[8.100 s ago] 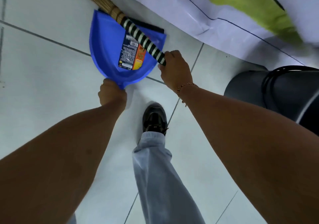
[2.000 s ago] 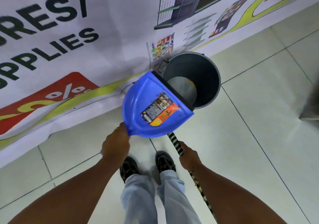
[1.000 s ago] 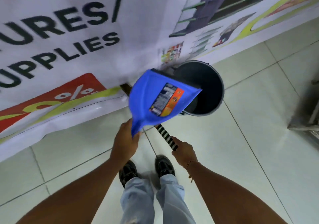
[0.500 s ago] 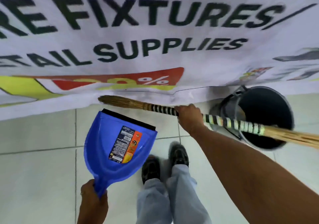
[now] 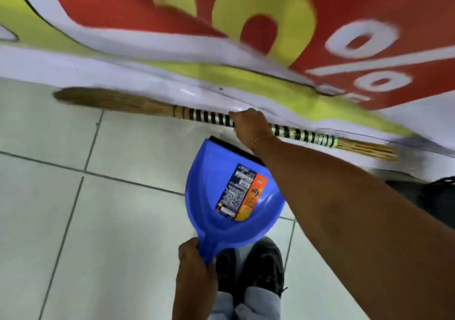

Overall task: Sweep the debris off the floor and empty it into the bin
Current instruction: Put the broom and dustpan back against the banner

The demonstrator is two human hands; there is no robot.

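Note:
My left hand (image 5: 194, 268) grips the handle of a blue dustpan (image 5: 216, 201) with a printed label inside; the pan hangs over the tiled floor in front of my shoes and looks empty. My right hand (image 5: 251, 125) is closed around the black-and-white striped handle of a straw broom (image 5: 138, 104). The broom lies level along the foot of the banner, bristles pointing left. Only a dark sliver of the bin (image 5: 438, 196) shows at the right edge, behind my right forearm.
A large red, yellow and white printed banner (image 5: 172, 24) covers the wall ahead down to the pale tiled floor (image 5: 73, 221). My two black shoes (image 5: 256, 268) stand under the dustpan.
The dustpan came away from the bin's mouth and dropped to floor level. My right hand swung the broom up level against the banner. My view turned left, pushing the bin to the right edge.

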